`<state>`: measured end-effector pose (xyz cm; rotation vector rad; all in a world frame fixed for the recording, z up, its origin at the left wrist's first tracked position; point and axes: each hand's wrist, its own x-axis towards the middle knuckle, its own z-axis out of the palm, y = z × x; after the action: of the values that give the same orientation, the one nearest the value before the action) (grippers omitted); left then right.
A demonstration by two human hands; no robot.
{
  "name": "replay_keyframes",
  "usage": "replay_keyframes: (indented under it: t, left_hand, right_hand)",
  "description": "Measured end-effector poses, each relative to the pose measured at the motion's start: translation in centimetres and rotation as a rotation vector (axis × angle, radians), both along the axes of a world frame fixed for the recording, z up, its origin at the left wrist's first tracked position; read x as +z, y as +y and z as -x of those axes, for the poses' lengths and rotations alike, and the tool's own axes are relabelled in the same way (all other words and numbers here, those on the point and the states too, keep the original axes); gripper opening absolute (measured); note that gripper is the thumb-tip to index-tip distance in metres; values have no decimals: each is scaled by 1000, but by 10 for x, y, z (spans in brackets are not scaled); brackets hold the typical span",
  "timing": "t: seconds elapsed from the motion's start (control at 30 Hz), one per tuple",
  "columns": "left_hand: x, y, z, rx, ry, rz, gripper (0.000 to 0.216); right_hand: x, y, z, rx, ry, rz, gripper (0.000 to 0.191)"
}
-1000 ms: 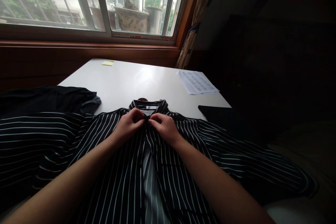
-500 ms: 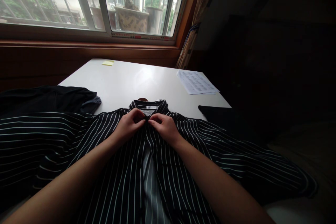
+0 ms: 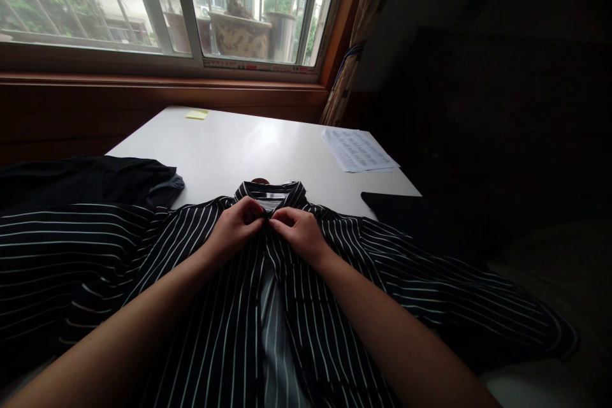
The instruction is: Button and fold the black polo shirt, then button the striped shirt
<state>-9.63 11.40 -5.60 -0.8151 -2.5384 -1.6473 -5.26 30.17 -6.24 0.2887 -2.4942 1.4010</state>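
A black shirt with white stripes (image 3: 220,319) lies spread face up, its collar (image 3: 297,196) pointing toward the window and its sleeves out to both sides. Just below the collar, my left hand (image 3: 238,224) pinches one front edge. Close beside it, my right hand (image 3: 302,231) pinches the other edge, fingertips almost touching those of the left. Whatever button or buttonhole lies between the fingers is hidden. Lower down, the two fronts part and the grey inside (image 3: 277,338) shows. A small white label sits inside the collar.
The shirt lies over a white table (image 3: 224,146). Dark folded clothes (image 3: 86,182) rest at left, and a dark flat item (image 3: 406,213) at right. Printed papers (image 3: 358,150) and a yellow sticky note (image 3: 196,115) lie farther back. A barred window (image 3: 239,64) stands behind.
My right fingertips have shifted very slightly left, toward my left hand. Otherwise the hands and shirt hold the same place.
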Motion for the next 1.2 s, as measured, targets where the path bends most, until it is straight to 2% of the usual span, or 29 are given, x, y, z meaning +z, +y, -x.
replay_keyframes:
  t: [0.73,1.0,1.2]
  left_hand:
    - [0,0,0,0,-16,-17,16]
    - [-1,-1,0,27,-8,11,15]
    - [-1,-1,1,78,-14,20,12]
  right_hand:
    - [2,-1,-1,4,-4,29,8]
    - [0,0,-1,-84,23,0,7]
    - [1,-1,-1,-67,40,-36,9]
